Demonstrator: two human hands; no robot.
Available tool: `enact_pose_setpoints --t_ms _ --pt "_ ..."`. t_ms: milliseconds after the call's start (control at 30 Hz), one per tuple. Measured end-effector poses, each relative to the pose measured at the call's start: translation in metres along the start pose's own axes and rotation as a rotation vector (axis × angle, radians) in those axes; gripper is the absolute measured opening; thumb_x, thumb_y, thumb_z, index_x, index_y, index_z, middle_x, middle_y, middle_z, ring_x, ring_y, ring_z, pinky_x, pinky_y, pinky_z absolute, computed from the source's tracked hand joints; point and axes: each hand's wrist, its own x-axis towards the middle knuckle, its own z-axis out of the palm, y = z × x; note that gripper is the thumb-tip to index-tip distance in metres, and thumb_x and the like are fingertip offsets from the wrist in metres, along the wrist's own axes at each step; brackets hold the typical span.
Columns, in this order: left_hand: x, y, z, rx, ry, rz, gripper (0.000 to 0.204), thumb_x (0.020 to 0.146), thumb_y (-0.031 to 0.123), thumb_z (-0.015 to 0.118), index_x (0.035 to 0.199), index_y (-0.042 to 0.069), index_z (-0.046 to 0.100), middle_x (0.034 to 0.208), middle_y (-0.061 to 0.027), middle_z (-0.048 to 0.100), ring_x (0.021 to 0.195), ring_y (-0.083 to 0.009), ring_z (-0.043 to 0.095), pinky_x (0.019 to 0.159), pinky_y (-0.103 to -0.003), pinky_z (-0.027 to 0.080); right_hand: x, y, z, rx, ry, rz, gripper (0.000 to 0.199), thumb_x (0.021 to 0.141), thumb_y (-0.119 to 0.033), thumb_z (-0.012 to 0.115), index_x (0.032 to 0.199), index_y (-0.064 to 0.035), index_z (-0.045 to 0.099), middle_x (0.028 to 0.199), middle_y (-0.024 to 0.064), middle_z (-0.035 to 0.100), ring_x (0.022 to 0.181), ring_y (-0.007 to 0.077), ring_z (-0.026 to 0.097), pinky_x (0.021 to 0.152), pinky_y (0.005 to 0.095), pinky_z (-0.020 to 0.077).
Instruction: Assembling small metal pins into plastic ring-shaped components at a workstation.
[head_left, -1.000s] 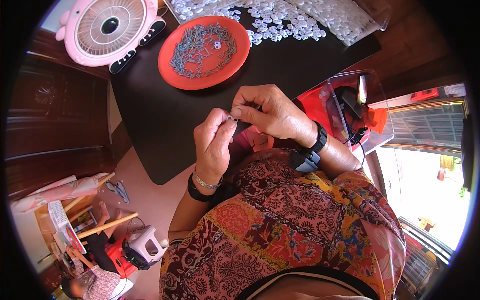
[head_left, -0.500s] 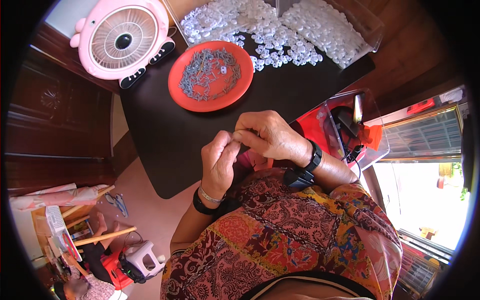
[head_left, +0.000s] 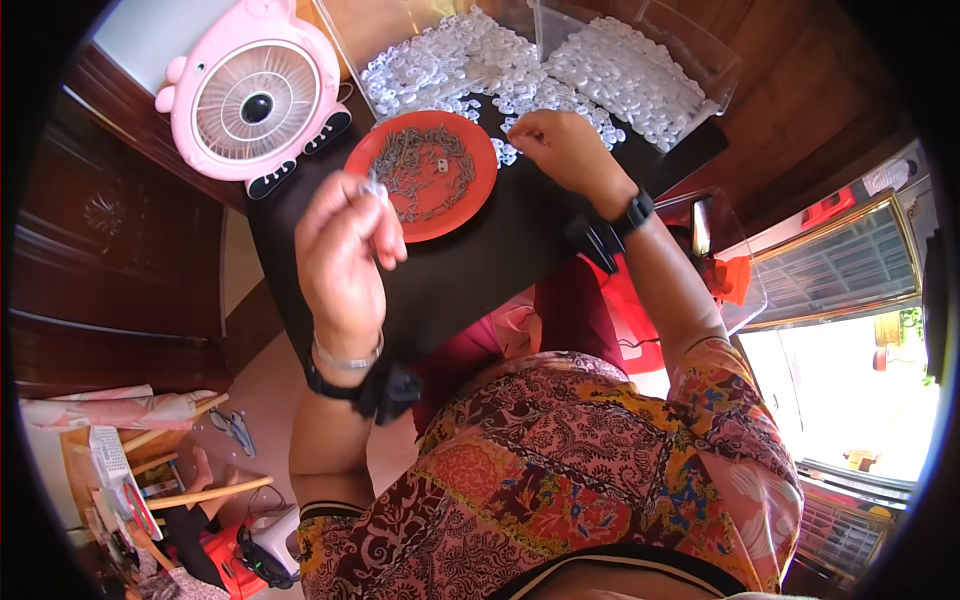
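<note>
My left hand (head_left: 340, 255) is raised over the table beside the near left rim of a red plate (head_left: 478, 200). Its thumb and forefinger pinch a small white plastic piece (head_left: 376, 189). Small grey screw-like pins (head_left: 400, 165) are heaped on the plate, with one white plastic piece (head_left: 441, 165) lying among them. My right hand (head_left: 575, 150) is stretched out right of the plate, at the near edge of many loose white plastic pieces (head_left: 560, 97). Its thumb and fingertips come together; whatever is between them is too small to make out.
Clear bins (head_left: 640, 75) full of white pieces stand at the far side of the dark table (head_left: 450, 285). A pink fan (head_left: 250, 105) is at the far left. Right of the table sits a clear box (head_left: 745, 265). At lower left, a person's legs (head_left: 205, 490) show.
My hands were together over the table and have come apart. The left moved left and up, carrying the white plastic piece; the right reached away toward the loose white pieces.
</note>
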Motion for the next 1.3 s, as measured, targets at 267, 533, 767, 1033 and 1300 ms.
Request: enact_pose_setpoints --t_ms 267,533,767,1033,1300 --pt "0.041 -0.064 -0.038 0.036 0.165 0.033 0.013 0.086 0.012 0.051 0.075 0.005 0.051 0.06 -0.0013 0.048 0.05 -0.0095 0.046 0.044 -0.02 0.034 0.042 0.024 0.028 -0.177 -0.209 -0.022 0.021 0.077 -0.026 0.058 0.086 -0.0091 0.067 0.083 0.0103 0.067 0.08 0.0302 0.064 0.071 0.04 0.0498" --pt "0.038 -0.078 -0.037 0.109 0.185 -0.048 0.01 0.085 0.012 0.053 0.078 0.005 0.054 0.06 0.0002 0.049 0.05 -0.0072 0.046 0.045 -0.019 0.034 0.046 0.027 0.036 -0.285 -0.243 -0.028 0.02 0.077 -0.026 0.061 0.086 -0.0086 0.066 0.082 0.0114 0.066 0.079 0.0311 0.063 0.07 0.0403 0.0491" --pt "0.034 -0.07 -0.033 0.155 0.22 -0.044 0.012 0.087 0.011 0.052 0.077 0.004 0.053 0.061 0.0009 0.048 0.052 -0.0055 0.045 0.047 -0.018 0.034 0.045 0.028 0.034 -0.069 -0.147 0.005 0.02 0.08 -0.025 0.062 0.084 -0.0056 0.065 0.074 0.0124 0.065 0.07 0.0281 0.064 0.064 0.0364 0.0492" --pt "0.036 -0.073 -0.038 0.267 0.208 -0.018 0.013 0.088 0.011 0.053 0.078 0.002 0.053 0.061 0.0002 0.05 0.054 -0.0048 0.044 0.049 -0.02 0.033 0.045 0.008 0.022 0.308 0.104 0.112 0.015 0.081 -0.014 0.065 0.091 -0.0033 0.065 0.071 0.0109 0.066 0.064 0.0194 0.066 0.059 0.0297 0.0501" --pt "0.035 -0.074 -0.04 0.308 0.243 0.03 0.013 0.088 0.012 0.052 0.08 0.001 0.053 0.061 -0.0004 0.05 0.055 -0.0049 0.042 0.051 -0.02 0.033 0.085 -0.048 0.008 0.946 -0.426 0.078 0.018 0.087 -0.003 0.06 0.105 0.0011 0.062 0.088 0.0015 0.064 0.08 0.0062 0.058 0.072 0.0207 0.0476"
